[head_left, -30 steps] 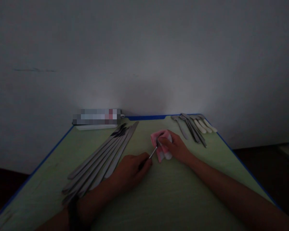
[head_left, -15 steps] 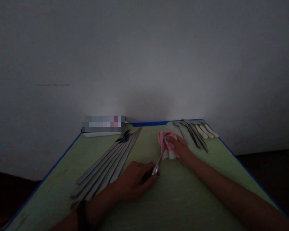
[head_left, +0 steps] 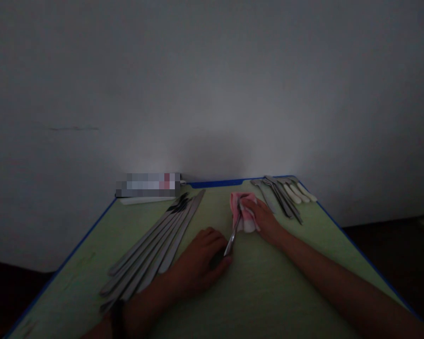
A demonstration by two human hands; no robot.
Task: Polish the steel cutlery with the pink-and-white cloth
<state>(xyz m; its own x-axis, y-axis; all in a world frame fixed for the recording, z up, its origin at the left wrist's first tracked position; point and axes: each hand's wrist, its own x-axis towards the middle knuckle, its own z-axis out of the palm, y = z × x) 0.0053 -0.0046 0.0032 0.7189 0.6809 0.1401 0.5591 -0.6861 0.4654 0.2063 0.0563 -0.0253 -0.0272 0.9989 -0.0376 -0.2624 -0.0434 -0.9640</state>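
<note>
My left hand (head_left: 205,256) is closed around the handle end of a shiny metal piece of cutlery (head_left: 232,238), with the thumb below and the fingers above. Its far end goes into a pink and white cloth (head_left: 248,225), so I cannot tell whether it is a spoon or a fork. My right hand (head_left: 266,221) grips this cloth, folded around the cutlery's head, just over the table. Left of my left hand lies a fan of long metal cutlery (head_left: 146,252), forks and what look like knives, with handles towards me.
Beyond my right hand lies a group of metal cutlery (head_left: 281,200), with several white-handled pieces (head_left: 304,190) beside it. A blurred-out box or packet (head_left: 148,186) stands at the back left. The green table (head_left: 268,292) has a blue edge and meets a grey wall (head_left: 212,94).
The cloth and the cutlery have shifted only slightly between my hands. My left fingers look a little more raised and spread along the handle. The whole view has tilted slightly.
</note>
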